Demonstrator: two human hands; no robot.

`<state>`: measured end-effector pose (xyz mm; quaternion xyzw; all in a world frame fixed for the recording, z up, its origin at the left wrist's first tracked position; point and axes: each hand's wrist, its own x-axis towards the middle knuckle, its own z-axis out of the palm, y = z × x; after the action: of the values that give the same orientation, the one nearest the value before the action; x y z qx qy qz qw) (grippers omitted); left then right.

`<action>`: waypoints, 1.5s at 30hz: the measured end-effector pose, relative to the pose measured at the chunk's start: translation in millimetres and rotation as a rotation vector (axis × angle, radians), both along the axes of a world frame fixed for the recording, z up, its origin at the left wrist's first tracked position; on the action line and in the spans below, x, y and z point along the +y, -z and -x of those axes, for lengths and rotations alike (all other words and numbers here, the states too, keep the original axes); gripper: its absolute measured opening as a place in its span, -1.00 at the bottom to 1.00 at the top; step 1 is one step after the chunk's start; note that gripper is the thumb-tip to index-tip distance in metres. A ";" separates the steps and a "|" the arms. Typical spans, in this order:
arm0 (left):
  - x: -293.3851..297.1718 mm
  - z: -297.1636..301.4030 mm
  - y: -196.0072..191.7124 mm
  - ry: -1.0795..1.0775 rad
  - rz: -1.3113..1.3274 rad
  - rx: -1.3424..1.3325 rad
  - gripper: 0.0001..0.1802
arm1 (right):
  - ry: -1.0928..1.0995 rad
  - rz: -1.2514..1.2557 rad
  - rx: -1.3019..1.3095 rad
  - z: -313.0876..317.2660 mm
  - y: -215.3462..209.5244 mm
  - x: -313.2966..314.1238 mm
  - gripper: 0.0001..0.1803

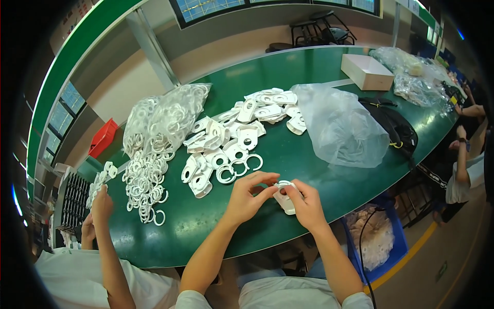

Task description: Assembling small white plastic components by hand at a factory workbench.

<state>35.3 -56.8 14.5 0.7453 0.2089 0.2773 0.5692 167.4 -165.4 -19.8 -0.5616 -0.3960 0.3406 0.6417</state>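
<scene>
Close to the table's near edge, my right hand (pixel 307 206) grips a white plastic part (pixel 287 206) with a rounded end and a round hole. A white ring (pixel 283 183) shows at the part's upper end, against the hole. My left hand (pixel 251 196) is curled, its thumb and fingertips pinching at the ring's left side. Just beyond my left hand lie several loose white open rings (pixel 239 167). Behind these spreads a heap of similar white plastic parts (pixel 208 136). My fingers partly cover the held pieces.
A clear bag of rings (pixel 170 110) spills a pile of rings (pixel 141 180) at left. A co-worker's hand (pixel 102 203) works beside it. At right are a plastic bag (pixel 342 129), black bag (pixel 399 129) and white box (pixel 367 73). Below stands a blue bin (pixel 400 242).
</scene>
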 end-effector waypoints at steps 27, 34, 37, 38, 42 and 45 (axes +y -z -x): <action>14.7 26.7 -7.4 0.258 0.108 0.153 -0.67 | -0.004 -0.019 -0.072 0.7 14.8 -0.1 -0.68; 87.6 117.3 -20.8 -0.626 0.216 -0.406 -0.84 | -0.004 -0.065 0.069 -11.7 3.4 -2.8 -0.71; 143.5 212.7 -7.6 -1.172 0.120 -0.535 -0.86 | -0.052 -0.039 0.000 -4.1 5.1 -0.9 -0.78; 159.5 243.8 -4.4 -1.312 0.047 -0.569 -0.83 | -0.048 -0.037 -0.004 -3.8 6.0 -1.4 -0.80; 219.8 331.2 21.4 -1.608 0.207 -0.742 -0.70 | -0.008 -0.024 -0.033 -5.4 7.1 -2.6 -0.85; 252.8 418.5 39.0 -1.737 0.230 -0.883 -0.61 | -0.015 0.000 -0.015 0.5 6.5 -1.4 -0.87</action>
<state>-383.2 196.0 -24.5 0.1018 0.4788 0.8314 0.2631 166.8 -166.8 -26.3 -0.5612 -0.4049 0.3414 0.6361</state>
